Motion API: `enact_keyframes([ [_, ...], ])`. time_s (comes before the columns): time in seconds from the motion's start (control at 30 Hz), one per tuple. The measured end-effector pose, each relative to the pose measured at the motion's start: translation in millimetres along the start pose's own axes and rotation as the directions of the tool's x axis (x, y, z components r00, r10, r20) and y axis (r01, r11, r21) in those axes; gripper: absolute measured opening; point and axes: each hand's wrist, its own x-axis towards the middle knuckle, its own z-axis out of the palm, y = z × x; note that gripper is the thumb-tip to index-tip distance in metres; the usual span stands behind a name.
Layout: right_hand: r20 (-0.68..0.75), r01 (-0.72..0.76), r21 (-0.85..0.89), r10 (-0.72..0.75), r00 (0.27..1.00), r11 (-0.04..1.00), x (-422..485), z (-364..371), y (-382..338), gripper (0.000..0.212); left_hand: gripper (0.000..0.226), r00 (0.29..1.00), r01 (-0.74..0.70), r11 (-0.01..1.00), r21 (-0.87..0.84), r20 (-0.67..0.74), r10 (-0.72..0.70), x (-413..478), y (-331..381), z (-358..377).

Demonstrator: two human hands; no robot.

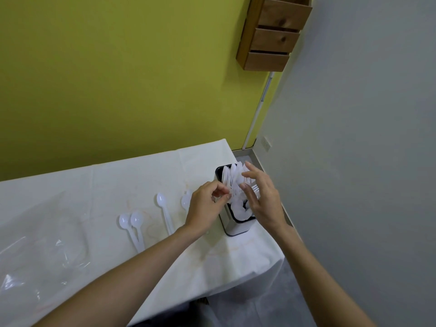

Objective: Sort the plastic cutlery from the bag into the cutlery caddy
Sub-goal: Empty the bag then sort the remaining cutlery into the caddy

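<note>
The cutlery caddy (233, 228), a white box with a black rim, stands near the table's right edge, packed with upright white plastic cutlery (232, 177). My left hand (205, 208) is at its left side, thumb and fingers pinching a white piece among the upright ones. My right hand (262, 194) hovers over the caddy with fingers straight and spread, touching the cutlery tops. Several white spoons (136, 220) lie loose on the white tablecloth left of the caddy. The clear plastic bag (40, 256) lies flat at the left.
The white-clothed table (141, 171) stands against a yellow-green wall; its right edge drops off just past the caddy, beside a grey wall. A wooden wall organiser (273, 34) hangs high above the corner. A white pipe (258, 109) runs down the corner.
</note>
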Motion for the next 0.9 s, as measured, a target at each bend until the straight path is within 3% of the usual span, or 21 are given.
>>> enact_keyframes([
  [0.1,0.009,-0.015,-0.006,0.016,1.000,1.000,-5,6,0,0.037,0.006,1.000,0.014,0.998,-0.056,0.010,-0.013,-4,-3,-1],
  [0.33,-0.026,0.098,-0.111,-0.102,0.994,0.989,-3,9,6,0.051,0.007,1.000,0.014,0.998,-0.062,0.016,-0.013,-7,-5,-7],
  [0.43,-0.078,0.070,-0.112,-0.079,0.994,0.991,0,6,6,0.028,0.008,1.000,0.022,0.998,-0.062,0.012,-0.021,-6,-5,-12],
  [0.57,-0.212,0.000,-0.012,-0.002,0.977,1.000,11,2,-5,0.005,0.009,1.000,0.028,0.997,-0.075,0.008,-0.027,-5,-5,-15],
  [0.77,-0.160,-0.232,0.420,0.323,0.933,0.877,19,-8,-20,0.017,0.010,0.999,0.039,0.995,-0.095,0.027,-0.037,-8,-6,-14],
  [0.9,-0.244,-0.239,0.413,0.359,0.901,0.879,27,-10,-24,0.017,0.010,0.999,0.045,0.994,-0.099,0.027,-0.042,-9,-8,-14],
])
